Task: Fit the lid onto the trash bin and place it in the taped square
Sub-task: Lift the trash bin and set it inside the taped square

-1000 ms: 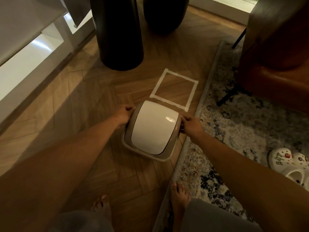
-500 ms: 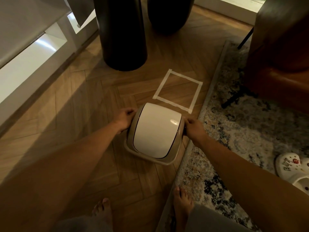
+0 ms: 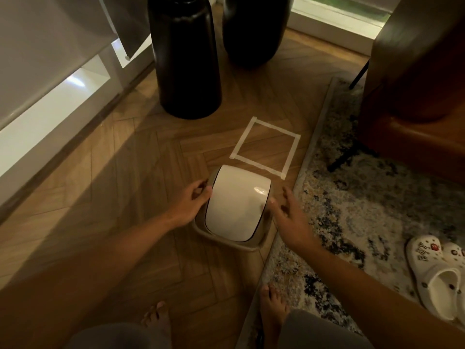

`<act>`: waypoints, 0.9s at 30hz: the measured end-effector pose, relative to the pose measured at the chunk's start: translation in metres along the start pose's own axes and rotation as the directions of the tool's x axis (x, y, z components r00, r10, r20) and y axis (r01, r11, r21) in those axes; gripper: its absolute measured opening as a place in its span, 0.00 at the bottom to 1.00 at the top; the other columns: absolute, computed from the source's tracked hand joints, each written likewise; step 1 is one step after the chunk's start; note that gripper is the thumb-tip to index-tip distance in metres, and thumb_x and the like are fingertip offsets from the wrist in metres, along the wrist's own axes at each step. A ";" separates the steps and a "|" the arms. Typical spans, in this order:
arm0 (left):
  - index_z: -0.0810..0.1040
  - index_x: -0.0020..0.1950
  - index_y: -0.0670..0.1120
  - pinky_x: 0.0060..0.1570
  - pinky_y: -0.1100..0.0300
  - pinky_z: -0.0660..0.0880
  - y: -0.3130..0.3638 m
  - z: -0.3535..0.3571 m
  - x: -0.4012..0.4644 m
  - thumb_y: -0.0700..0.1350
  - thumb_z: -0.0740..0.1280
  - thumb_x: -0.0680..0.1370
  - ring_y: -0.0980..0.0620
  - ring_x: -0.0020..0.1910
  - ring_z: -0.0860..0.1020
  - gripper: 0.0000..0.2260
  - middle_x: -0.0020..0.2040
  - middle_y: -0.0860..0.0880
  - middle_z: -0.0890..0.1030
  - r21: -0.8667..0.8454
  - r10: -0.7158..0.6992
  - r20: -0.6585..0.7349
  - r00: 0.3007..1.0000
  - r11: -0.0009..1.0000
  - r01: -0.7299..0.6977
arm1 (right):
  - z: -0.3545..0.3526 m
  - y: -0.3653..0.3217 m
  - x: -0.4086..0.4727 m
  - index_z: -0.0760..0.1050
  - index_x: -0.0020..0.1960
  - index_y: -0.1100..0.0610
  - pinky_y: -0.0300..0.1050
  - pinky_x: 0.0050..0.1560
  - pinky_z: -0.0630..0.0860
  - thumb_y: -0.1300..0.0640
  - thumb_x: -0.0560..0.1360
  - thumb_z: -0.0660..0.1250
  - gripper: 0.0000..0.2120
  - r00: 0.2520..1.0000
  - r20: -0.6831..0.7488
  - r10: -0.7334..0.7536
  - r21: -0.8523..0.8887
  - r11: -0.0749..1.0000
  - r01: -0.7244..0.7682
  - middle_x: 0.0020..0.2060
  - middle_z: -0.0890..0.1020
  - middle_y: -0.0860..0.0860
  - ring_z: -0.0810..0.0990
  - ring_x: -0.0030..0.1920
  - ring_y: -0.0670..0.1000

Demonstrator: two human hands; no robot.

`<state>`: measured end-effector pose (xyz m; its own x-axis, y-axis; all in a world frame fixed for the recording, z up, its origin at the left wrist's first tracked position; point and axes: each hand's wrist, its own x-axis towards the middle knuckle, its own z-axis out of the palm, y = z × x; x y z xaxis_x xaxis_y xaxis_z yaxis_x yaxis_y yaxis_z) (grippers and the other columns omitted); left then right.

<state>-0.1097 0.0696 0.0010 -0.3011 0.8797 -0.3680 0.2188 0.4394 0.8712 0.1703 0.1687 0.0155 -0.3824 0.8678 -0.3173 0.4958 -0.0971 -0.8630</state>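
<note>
The beige trash bin [image 3: 251,255] stands on the wood floor with its lid [image 3: 236,205], a white swing flap in a beige frame, seated on top. It sits just in front of the taped square [image 3: 256,165], outside it, its far edge near the front tape. My left hand [image 3: 191,205] curls around the lid's left rim, thumb on the flap's edge. My right hand [image 3: 289,217] hovers beside the lid's right side, its fingers spread and holding nothing.
Two tall black vases [image 3: 186,59] [image 3: 254,28] stand behind the square. A patterned rug [image 3: 364,197] borders the bin and square on the right, with a brown armchair [image 3: 415,84] and white clogs [image 3: 437,273] on it. A white cabinet [image 3: 50,96] runs along the left. My bare feet are below.
My right hand has let go of the lid's right side and opened. My left hand's grip has loosened on the left rim. The bin has stayed in front of the square.
</note>
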 end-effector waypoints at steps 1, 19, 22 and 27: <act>0.65 0.76 0.53 0.53 0.70 0.72 -0.002 0.003 -0.005 0.68 0.60 0.74 0.66 0.57 0.74 0.35 0.63 0.59 0.73 0.025 0.030 0.017 0.999 0.999 -0.030 | 0.005 0.001 -0.007 0.51 0.84 0.42 0.46 0.64 0.71 0.33 0.79 0.64 0.40 0.999 0.050 -0.017 0.026 1.000 0.016 0.75 0.64 0.40 0.67 0.70 0.45; 0.42 0.80 0.57 0.65 0.64 0.61 -0.007 0.005 -0.042 0.64 0.75 0.67 0.61 0.70 0.60 0.54 0.72 0.60 0.59 0.133 0.084 0.092 0.992 0.986 -0.096 | 0.046 0.023 -0.041 0.45 0.84 0.40 0.53 0.74 0.66 0.30 0.69 0.74 0.55 0.992 -0.053 -0.116 -0.040 0.993 0.114 0.82 0.58 0.44 0.61 0.79 0.48; 0.31 0.75 0.66 0.70 0.56 0.60 -0.014 0.003 -0.047 0.65 0.80 0.58 0.57 0.74 0.57 0.65 0.78 0.56 0.55 0.175 0.089 0.162 0.983 0.977 -0.117 | 0.057 0.028 -0.051 0.37 0.84 0.42 0.52 0.75 0.56 0.27 0.64 0.76 0.65 0.985 -0.057 -0.165 -0.154 0.976 0.155 0.84 0.47 0.46 0.49 0.82 0.49; 0.30 0.77 0.62 0.75 0.51 0.55 -0.022 0.011 -0.043 0.62 0.81 0.60 0.56 0.78 0.51 0.66 0.79 0.59 0.47 0.244 0.160 0.193 0.968 0.948 -0.206 | 0.070 0.033 -0.050 0.35 0.84 0.53 0.63 0.77 0.59 0.32 0.63 0.79 0.69 0.964 -0.032 -0.263 -0.279 0.929 0.244 0.84 0.47 0.52 0.47 0.83 0.54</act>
<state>-0.0912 0.0240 -0.0055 -0.0770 0.9571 -0.2793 0.4956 0.2798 0.8223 0.1515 0.0878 -0.0242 -0.4744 0.8778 -0.0671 0.5846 0.2571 -0.7695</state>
